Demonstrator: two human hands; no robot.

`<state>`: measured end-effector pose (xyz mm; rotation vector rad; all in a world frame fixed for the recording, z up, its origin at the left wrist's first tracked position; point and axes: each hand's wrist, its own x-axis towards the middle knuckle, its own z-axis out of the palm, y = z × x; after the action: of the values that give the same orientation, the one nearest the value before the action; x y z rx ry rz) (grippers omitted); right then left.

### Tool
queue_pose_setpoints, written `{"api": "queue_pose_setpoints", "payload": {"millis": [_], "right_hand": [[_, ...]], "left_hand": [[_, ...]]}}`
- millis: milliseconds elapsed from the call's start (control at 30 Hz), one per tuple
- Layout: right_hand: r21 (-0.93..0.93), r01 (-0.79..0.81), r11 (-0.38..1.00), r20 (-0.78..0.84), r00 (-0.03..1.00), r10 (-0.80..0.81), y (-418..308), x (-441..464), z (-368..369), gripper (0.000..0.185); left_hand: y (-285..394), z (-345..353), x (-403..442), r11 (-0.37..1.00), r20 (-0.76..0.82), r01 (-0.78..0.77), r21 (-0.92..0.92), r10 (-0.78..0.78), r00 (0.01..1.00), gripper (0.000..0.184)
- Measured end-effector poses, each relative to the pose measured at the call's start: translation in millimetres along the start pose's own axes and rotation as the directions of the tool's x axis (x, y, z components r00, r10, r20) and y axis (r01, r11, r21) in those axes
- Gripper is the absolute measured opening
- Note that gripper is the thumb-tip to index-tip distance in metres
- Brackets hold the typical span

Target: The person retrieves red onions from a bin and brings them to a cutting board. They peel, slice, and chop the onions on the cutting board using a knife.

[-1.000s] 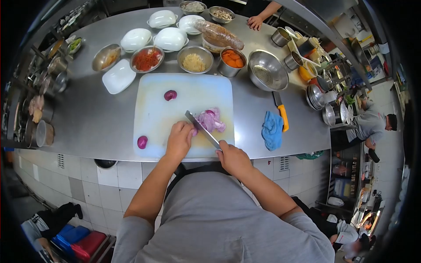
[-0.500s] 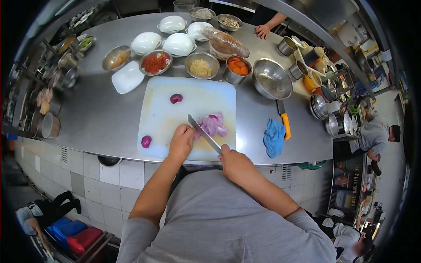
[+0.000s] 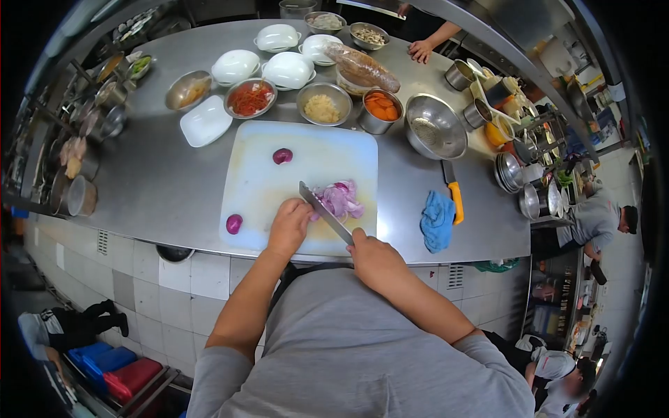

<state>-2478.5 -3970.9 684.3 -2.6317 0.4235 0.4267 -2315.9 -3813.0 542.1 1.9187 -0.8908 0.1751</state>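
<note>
My right hand (image 3: 378, 259) is closed around the handle of a kitchen knife (image 3: 326, 213), its blade slanting up and left over the white cutting board (image 3: 258, 184). My left hand (image 3: 290, 224) has its fingers curled close beside the blade, on a piece of red onion that they mostly hide. A loose pile of sliced red onion (image 3: 341, 200) lies just right of the blade. Two other red onion pieces rest on the board: an upper onion piece (image 3: 282, 156) and a lower-left onion piece (image 3: 234, 223).
Behind the board stand bowls of red shreds (image 3: 251, 99), yellowish chopped food (image 3: 322, 108) and orange slices (image 3: 380, 106). A large metal bowl (image 3: 435, 127), yellow-handled knife (image 3: 456, 197) and blue cloth (image 3: 437, 221) are at right. Another person's hand (image 3: 421, 51) rests on the far edge.
The view has shifted very slightly. Both my hands and the knife keep nearly the same place on the board. At lower left and lower right, other people have moved a little.
</note>
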Motion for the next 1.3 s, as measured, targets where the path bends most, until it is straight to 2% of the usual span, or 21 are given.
{"api": "queue_pose_setpoints", "payload": {"millis": [67,167,267,400,500,567,700,800,867,900,967,1000,1067,1100,1133,1167,1200,1233,1267,1300], "right_hand": [[0.043,-0.053,0.998,0.044,0.998,0.051,4.2,-1.1,9.4,0.026],[0.034,-0.046,0.998,0.014,0.999,0.045,4.1,8.7,12.9,0.025],[0.024,-0.055,0.998,0.050,0.997,0.054,-8.1,-4.0,-12.8,0.025],[0.051,-0.054,0.997,0.033,0.998,0.052,7.5,2.1,15.7,0.024],[0.012,-0.044,0.999,0.023,0.999,0.044,-0.4,5.8,6.8,0.024],[0.027,-0.079,0.996,0.072,0.994,0.077,-12.2,-4.9,-14.8,0.025],[0.057,-0.097,0.994,0.100,0.991,0.091,5.5,9.8,21.6,0.026],[0.076,-0.078,0.994,0.078,0.994,0.072,8.3,16.4,21.9,0.028],[0.145,-0.035,0.989,0.046,0.999,0.028,19.7,20.5,19.3,0.029],[0.144,-0.034,0.989,0.038,0.999,0.028,26.9,22.8,18.1,0.029],[0.212,-0.014,0.977,0.068,0.998,-0.001,33.9,26.6,15.5,0.031],[0.215,-0.009,0.976,0.063,0.998,-0.005,34.0,26.2,16.6,0.031],[0.200,-0.034,0.979,0.086,0.996,0.017,29.3,23.4,14.3,0.030],[0.201,-0.030,0.979,0.079,0.997,0.014,26.4,21.4,13.1,0.030],[0.174,-0.015,0.985,0.059,0.998,0.005,22.8,18.1,13.0,0.030],[0.147,-0.001,0.989,0.042,0.999,-0.005,20.3,16.1,12.5,0.029],[0.150,0.001,0.989,0.040,0.999,-0.008,19.2,15.4,11.9,0.029],[0.141,0.001,0.990,0.050,0.999,-0.008,18.6,15.0,11.9,0.029],[0.132,-0.001,0.991,0.061,0.998,-0.007,18.3,14.3,12.1,0.030],[0.138,0.001,0.990,0.062,0.998,-0.009,18.4,13.3,11.9,0.030]], "left_hand": [[0.5,-2.3,1.2,1.000,0.061,0.008,-0.004,-0.008,0.998,0.015],[-2.3,1.8,0.4,1.000,0.024,-0.008,-0.002,0.008,1.000,0.016],[-4.4,0.2,-0.1,1.000,0.033,-0.022,-0.022,0.022,0.999,0.015],[-4.1,-0.1,-0.3,0.999,0.060,-0.030,-0.020,0.032,0.998,0.015],[-3.3,-1.7,-1.2,1.000,0.047,-0.008,-0.017,0.009,0.999,0.015],[-2.9,-1.8,0.0,1.000,0.060,0.004,-0.022,-0.003,0.998,0.016],[-0.7,-2.6,0.0,1.000,0.093,0.005,-0.003,-0.005,0.996,0.015],[5.2,-4.4,-1.5,1.000,0.031,-0.014,0.004,0.014,0.999,0.015],[18.6,-9.8,4.7,0.988,0.059,-0.146,0.054,0.143,0.988,0.017],[21.9,-12.6,7.2,0.987,0.057,-0.153,0.054,0.150,0.987,0.017],[21.6,-23.2,8.8,0.971,0.263,-0.178,0.158,0.132,0.956,0.023],[19.5,-27.0,10.3,0.970,0.263,-0.182,0.163,0.135,0.955,0.023],[16.6,-30.6,15.7,0.931,0.461,-0.067,0.358,-0.114,0.880,0.035],[18.1,-29.2,16.5,0.930,0.459,-0.072,0.361,-0.110,0.882,0.035],[24.6,-27.5,16.5,0.905,0.317,0.121,0.409,-0.265,0.910,0.041],[31.1,-25.6,15.8,0.849,0.166,0.314,0.426,-0.414,0.895,0.047],[37.8,-23.7,13.9,0.848,0.166,0.312,0.429,-0.414,0.895,0.047],[52.3,-25.9,15.0,0.866,0.200,0.448,0.224,-0.490,0.848,0.050],[60.9,-27.0,13.6,0.823,0.252,0.568,0.014,-0.552,0.795,0.052],[55.7,-20.2,4.8,0.823,0.252,0.568,0.020,-0.554,0.793,0.052]]}}
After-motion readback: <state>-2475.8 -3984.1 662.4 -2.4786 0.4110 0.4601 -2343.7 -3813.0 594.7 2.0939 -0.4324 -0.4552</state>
